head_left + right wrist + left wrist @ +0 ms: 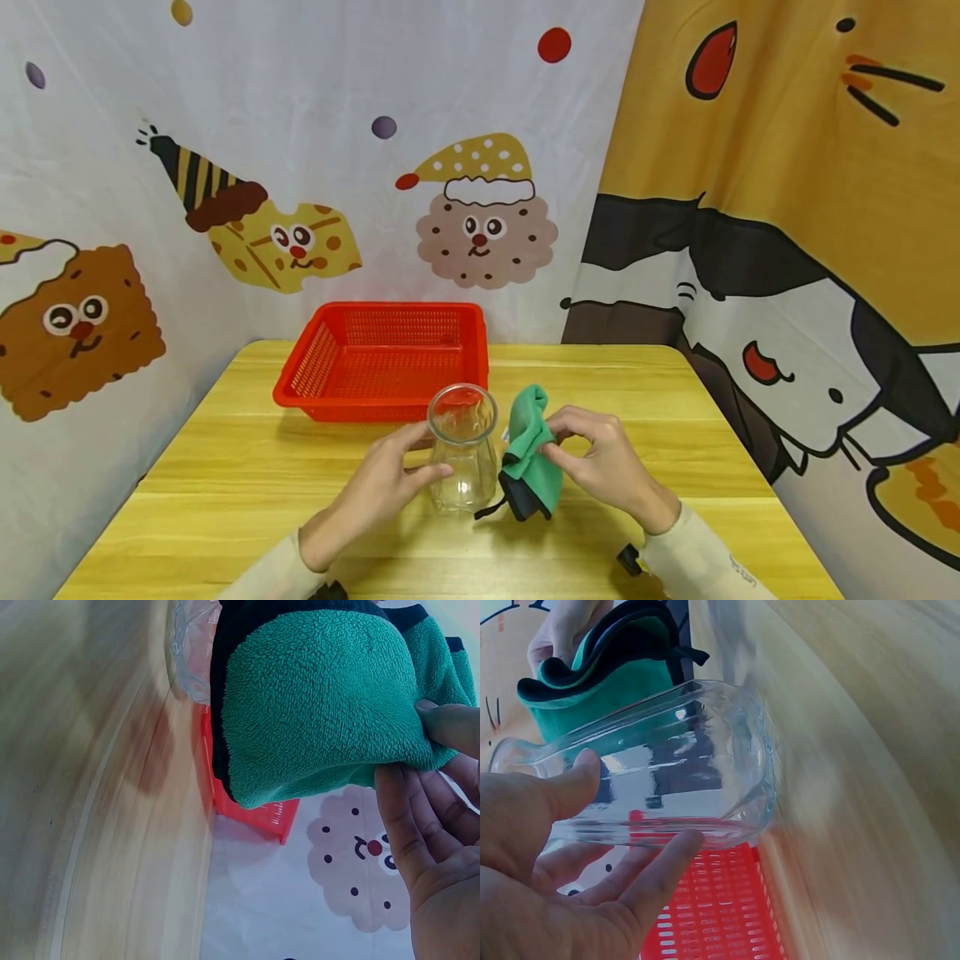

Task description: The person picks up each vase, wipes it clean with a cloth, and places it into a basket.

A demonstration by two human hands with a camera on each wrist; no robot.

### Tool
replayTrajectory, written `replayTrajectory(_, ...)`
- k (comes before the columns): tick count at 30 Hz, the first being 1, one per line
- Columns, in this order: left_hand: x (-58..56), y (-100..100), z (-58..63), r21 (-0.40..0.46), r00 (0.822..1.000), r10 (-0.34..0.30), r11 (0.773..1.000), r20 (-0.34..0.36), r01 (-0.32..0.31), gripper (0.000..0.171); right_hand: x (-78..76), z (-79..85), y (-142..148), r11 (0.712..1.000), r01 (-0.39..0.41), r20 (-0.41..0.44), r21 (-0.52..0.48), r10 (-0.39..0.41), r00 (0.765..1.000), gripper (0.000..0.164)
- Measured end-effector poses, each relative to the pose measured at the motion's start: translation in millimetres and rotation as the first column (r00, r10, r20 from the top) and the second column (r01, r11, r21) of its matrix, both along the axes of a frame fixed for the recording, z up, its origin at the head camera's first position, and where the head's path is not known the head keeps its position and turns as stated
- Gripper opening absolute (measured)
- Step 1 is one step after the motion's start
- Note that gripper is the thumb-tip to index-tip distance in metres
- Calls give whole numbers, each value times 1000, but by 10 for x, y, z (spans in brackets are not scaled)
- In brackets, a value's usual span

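A clear glass jar [465,475] with a wide round mouth stands upright on the table, near its middle. My left hand [392,471] holds it from the left side, the thumb [581,776] on the near face and the fingers round the far side. Just right of the jar, my right hand [600,458] pinches a green cloth [536,454] with dark edging between thumb and fingertips. Fluffy pile shows on the cloth [322,697] in the right wrist view, and its folded lower end hangs beside the jar with a small dark loop.
Behind the jar, a red plastic basket [382,408] with perforated walls sits at the back left of the wooden table [645,392]. A curtain [300,75] printed with cartoon figures hangs right behind the table.
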State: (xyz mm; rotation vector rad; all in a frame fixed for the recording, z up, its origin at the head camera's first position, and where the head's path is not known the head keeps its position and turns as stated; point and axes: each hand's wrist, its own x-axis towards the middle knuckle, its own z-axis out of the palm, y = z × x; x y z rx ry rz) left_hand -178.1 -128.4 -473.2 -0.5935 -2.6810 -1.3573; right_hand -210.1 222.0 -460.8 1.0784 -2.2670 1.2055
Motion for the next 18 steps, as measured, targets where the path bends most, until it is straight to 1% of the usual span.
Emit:
replayTrajectory(5, 10, -4, 19, -23, 1000, -3, 1000, 13, 4, 53, 22, -4, -23, 1000, -12, -2, -7, 12, 1000, 40)
replayTrajectory(10, 22, 5, 45, -56, 1000, -6, 998, 8, 6, 52, 31, -19, -54, 999, -46, -46, -23, 45, 998, 39)
replayTrajectory(14, 25, 6, 54, -69, 999, -8, 998, 31, 10, 52, 36, -39, -72, 998, -58, -55, -13, 57, 997, 39)
replayTrajectory(18, 36, 8, 45, -56, 998, -5, 998, 58, 9, 62, 39, -62, -86, 998, -62, -58, 12, 63, 996, 40)
